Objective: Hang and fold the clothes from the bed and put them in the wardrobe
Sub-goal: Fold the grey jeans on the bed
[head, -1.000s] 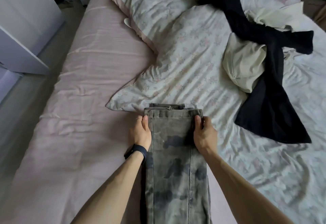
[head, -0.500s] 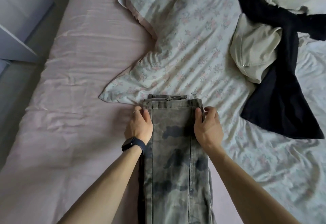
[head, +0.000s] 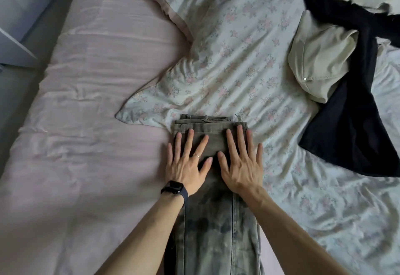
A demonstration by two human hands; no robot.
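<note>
Trousers: your grey mottled trousers lie folded lengthwise. Their far end overlaps the near corner of the floral duvet, and the rest runs back off it toward you.
Left hand: released and flat, with straight spread fingers pressing the top layer just short of the duvet-side edge. It grasps nothing.
Right hand: also flat, alongside the left, with its little finger at the cloth's right edge.
Why flat: probably to smooth the layers and keep the stacked end edges aligned before your next fold.
Waiting clothes: a black garment and a cream garment lie tangled on the duvet's right side, well apart from the trousers, leaving you room to fold.
</note>
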